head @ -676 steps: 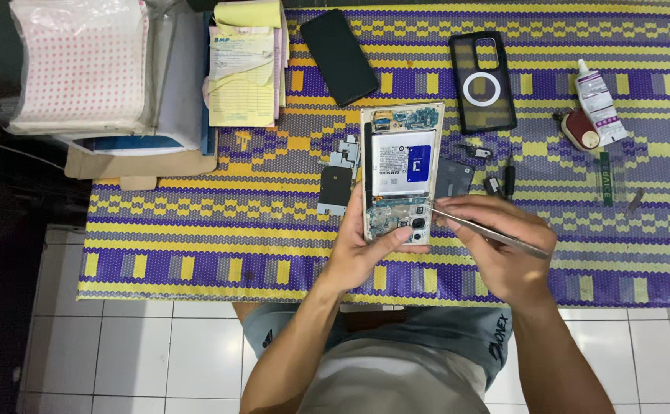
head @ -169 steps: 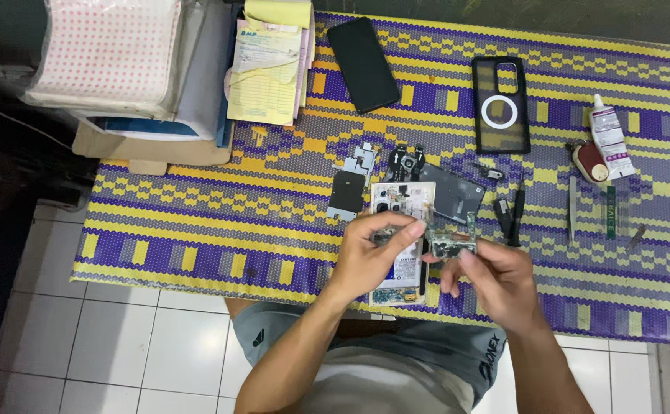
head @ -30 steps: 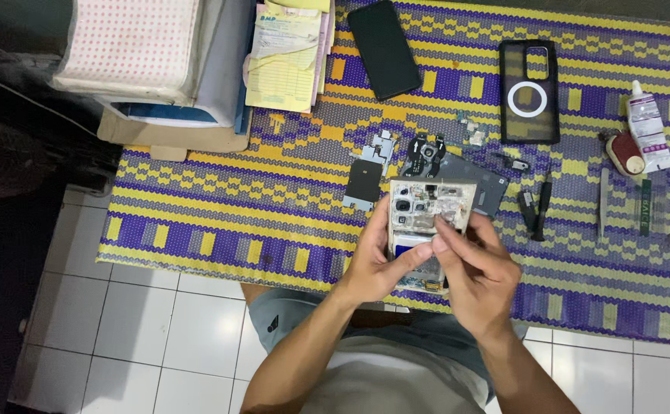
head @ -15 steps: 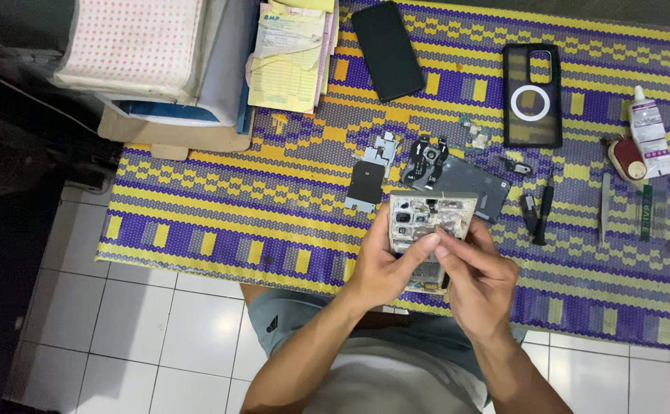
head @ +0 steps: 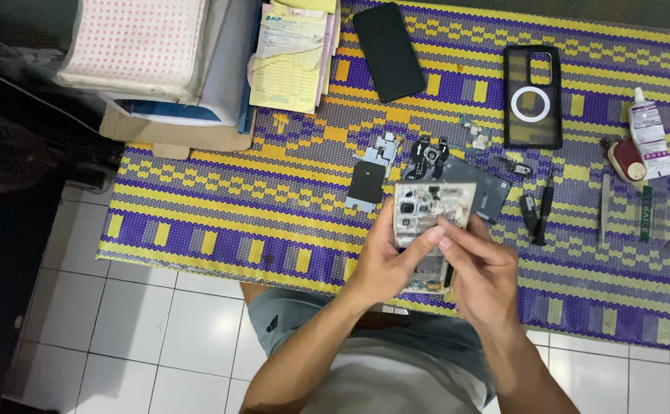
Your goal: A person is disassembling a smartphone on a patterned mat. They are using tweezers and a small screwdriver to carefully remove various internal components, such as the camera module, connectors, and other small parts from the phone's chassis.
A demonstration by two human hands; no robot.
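Lower centre of frame | both my hands, left hand and right hand, clamped on opened phone | risk: a slip could crack it or scatter loose parts.

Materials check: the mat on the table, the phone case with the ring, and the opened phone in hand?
Mat: likely woven plastic or reed, given the plaited purple-yellow weave and slight sheen.
Phone case: apparently smoky translucent plastic with a dark rim and a white ring.
Opened phone, held by both hands: pale frame, metal or plastic, unclear; exposed parts inside.
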